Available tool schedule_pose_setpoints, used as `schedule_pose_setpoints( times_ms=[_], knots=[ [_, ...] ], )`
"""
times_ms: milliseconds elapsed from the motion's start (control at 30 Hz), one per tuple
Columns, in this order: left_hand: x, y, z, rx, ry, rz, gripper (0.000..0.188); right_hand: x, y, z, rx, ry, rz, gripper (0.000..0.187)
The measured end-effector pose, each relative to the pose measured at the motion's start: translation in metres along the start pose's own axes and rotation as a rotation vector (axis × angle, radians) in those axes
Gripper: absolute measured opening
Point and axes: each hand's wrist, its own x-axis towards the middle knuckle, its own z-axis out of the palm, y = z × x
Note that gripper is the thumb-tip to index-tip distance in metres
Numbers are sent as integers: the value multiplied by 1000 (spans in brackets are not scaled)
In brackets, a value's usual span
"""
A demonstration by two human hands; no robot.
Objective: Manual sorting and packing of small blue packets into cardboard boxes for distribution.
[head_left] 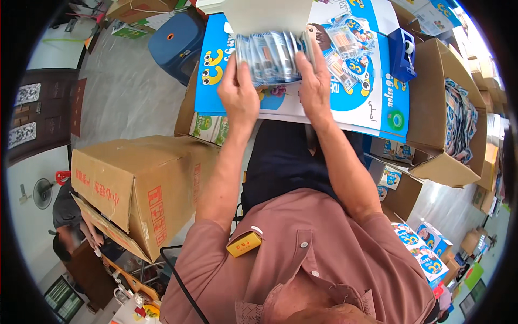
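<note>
Between my two hands is an open white box (268, 16), its lid flap standing up at the far side. A tight row of small clear packets (265, 56) with blue print fills it, slightly blurred. My left hand (240, 96) grips the box's left side, thumb near the front edge. On the opposite side my right hand (315, 81) is closed around the wall, thumb against the packets. Underneath lies a blue and white printed cardboard sheet (216, 97) with cartoon pictures. Several loose packets (346, 46) are scattered on the sheet, right of the box.
A blue tape dispenser (402, 54) and a green tape ring (396, 120) are at the right. Beyond them an open carton (426, 127) holds many packets. A large brown carton (137, 178) stands at the left, near a blue stool (175, 40). Another person (70, 216) is at the far left.
</note>
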Motion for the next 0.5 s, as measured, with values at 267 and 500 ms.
schedule_pose_setpoints(
  times_ms=[267,500],
  knots=[
    [-3,-1,-5,-226,-174,-38,48,4,-45,-34,-424,258,-479,51],
    [-13,47,-5,414,-32,340,36,10,-61,-33,-986,-94,-475,32]
  ],
)
